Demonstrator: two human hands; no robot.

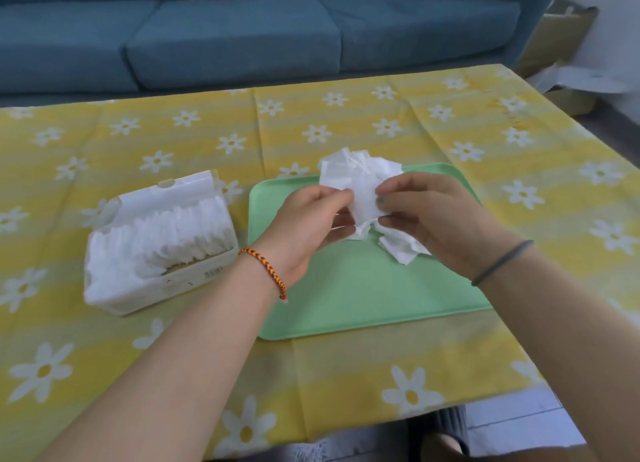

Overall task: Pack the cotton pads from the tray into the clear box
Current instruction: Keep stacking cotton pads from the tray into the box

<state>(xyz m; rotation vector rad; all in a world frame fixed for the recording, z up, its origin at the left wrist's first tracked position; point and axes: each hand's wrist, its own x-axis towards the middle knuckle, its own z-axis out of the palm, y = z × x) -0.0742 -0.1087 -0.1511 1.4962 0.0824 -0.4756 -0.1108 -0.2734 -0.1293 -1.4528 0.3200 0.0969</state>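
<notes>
Hands: left hand (pixel 311 219) and right hand (pixel 426 212) pinch one bunch of cotton pads (pixel 360 184) between them, above the tray's far half
Tray: green tray (pixel 363 288), mid-table
Box: clear box (pixel 159 243), pad-filled, lid up, at the tray's 9 o'clock
Cloth: yellow daisy tablecloth (pixel 398 122)

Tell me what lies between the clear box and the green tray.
Head view: only a narrow strip of daisy tablecloth separates the clear box and green tray; the left forearm crosses above it.

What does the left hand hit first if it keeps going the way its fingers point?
The left hand points up and right, straight into the cotton pads it already pinches with the right hand. Nothing else lies between them.
</notes>
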